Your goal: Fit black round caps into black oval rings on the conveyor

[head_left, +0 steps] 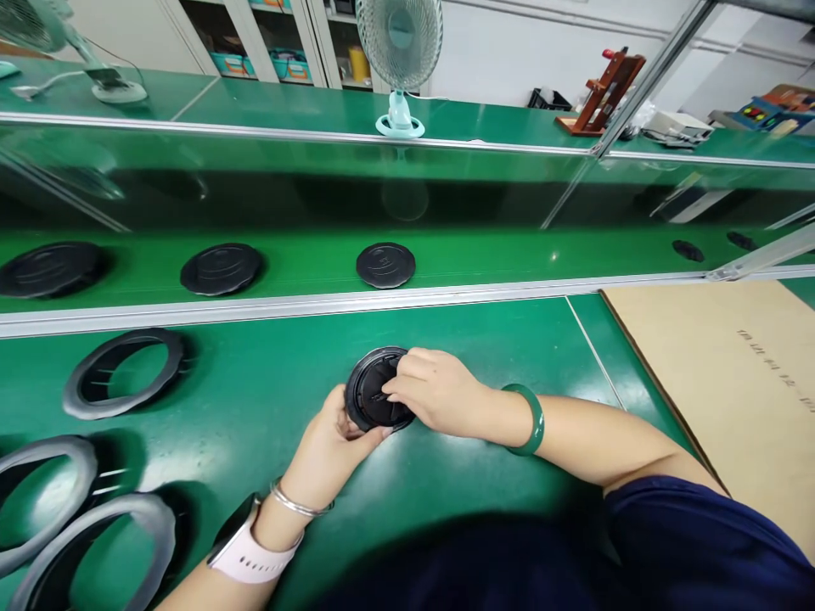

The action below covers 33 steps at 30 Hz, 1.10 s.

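A round black plastic disc lies on the green bench in front of me. My left hand grips its near-left rim with fingers curled under the edge. My right hand rests on top of the disc, fingertips pressing into its centre. A white watch and a thin bangle sit on my left wrist, a green bangle on my right.
Three black discs lie on the conveyor belt behind the bench. Grey and black rings are at my left. A brown board lies at right. A fan stands beyond.
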### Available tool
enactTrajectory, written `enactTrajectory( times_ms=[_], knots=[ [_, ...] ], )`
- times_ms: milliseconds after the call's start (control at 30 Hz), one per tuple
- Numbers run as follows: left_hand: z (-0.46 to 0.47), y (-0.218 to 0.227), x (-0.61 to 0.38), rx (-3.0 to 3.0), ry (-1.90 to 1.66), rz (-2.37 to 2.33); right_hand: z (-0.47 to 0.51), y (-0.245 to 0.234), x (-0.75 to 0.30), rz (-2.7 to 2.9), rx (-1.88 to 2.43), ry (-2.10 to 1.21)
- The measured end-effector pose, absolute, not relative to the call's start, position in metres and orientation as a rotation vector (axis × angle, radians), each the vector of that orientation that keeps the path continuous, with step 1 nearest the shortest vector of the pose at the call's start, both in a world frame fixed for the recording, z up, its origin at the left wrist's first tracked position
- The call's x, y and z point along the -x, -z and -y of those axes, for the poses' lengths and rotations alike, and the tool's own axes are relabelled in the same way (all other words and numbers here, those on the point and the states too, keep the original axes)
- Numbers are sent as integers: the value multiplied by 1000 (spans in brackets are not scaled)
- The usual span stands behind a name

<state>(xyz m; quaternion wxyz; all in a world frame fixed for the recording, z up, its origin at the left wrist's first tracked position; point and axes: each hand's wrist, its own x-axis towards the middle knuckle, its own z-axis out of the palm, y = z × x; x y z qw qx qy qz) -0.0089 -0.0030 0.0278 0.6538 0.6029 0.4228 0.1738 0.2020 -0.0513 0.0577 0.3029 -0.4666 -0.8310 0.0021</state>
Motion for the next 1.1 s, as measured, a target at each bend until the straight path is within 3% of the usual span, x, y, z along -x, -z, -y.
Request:
enactTrajectory(
  times_ms=[567,1100],
  knots=[
    [2,-26,9,-1353,-436,-951,50,-55,-204,2090,1197,-6],
    [2,-26,7,-1323,-453,-937,44,-54,-204,2245,984,527]
  ],
)
